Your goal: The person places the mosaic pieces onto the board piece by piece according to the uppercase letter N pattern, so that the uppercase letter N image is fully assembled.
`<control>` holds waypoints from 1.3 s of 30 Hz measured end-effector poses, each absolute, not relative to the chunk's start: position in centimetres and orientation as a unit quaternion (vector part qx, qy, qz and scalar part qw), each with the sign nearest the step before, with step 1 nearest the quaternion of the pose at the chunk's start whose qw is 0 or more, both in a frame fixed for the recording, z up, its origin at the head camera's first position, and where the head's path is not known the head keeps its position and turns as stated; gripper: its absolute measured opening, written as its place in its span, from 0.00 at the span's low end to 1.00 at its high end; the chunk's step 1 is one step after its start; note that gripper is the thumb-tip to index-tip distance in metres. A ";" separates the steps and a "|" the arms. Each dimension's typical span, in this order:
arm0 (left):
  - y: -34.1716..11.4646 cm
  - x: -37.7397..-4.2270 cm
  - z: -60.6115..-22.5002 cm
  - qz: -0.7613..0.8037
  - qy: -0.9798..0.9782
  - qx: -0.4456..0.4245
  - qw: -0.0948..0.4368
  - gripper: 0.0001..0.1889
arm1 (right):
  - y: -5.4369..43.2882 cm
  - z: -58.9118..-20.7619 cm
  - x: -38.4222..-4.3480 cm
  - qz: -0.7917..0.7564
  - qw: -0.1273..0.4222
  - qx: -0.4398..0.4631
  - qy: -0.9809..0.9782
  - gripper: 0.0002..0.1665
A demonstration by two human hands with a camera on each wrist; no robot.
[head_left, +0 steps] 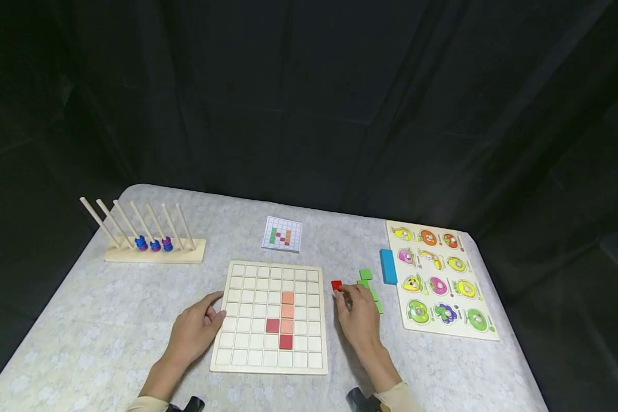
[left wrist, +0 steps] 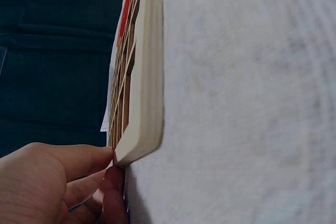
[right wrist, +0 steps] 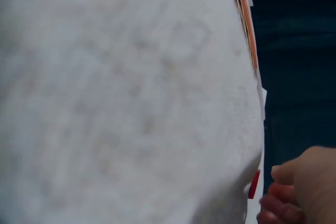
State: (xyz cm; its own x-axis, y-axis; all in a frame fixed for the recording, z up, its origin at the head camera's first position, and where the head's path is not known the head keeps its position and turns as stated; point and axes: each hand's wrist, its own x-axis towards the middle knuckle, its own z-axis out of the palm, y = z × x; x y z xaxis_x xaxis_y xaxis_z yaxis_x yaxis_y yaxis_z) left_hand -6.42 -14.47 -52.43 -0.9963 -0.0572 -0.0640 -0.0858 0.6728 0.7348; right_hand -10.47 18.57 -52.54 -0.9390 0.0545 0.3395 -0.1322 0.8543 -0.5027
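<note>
A pale wooden grid board (head_left: 247, 340) lies flat on the table, holding three orange tiles (head_left: 287, 311) in a column and two dark red tiles (head_left: 272, 325). My left hand (head_left: 195, 329) touches the board's left edge with its fingertips, thumb and index spread apart. To the right of the board, my right hand (head_left: 360, 317) hovers over the tabletop, its fingers loosely bent. Just beyond those fingertips is a loose red tile (head_left: 337, 284); the right wrist view shows a small gap between this red tile (right wrist: 254, 184) and the fingers. Several green tiles (head_left: 366, 274) lie partly behind the right hand.
A printed pattern card (head_left: 294, 237) lies behind the board. At the left back stands a peg rack (head_left: 118, 255) with blue and purple beads. On the right are a blue block (head_left: 388, 266) and a fruit puzzle board (head_left: 427, 297). Black cloth hangs behind the table.
</note>
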 end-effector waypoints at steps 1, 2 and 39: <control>-14.5 -6.4 -52.4 0.403 0.914 -0.040 0.020 0.24 | 18.6 -52.6 -10.6 0.266 0.175 0.010 -0.948 0.12; -14.5 -6.4 -52.4 0.403 0.914 -0.040 0.022 0.24 | 18.6 -52.6 -10.7 0.262 0.177 0.002 -0.949 0.13; -14.4 -6.5 -52.7 0.404 0.913 -0.043 0.018 0.23 | 18.0 -52.9 -11.7 0.241 0.148 -0.027 -0.959 0.18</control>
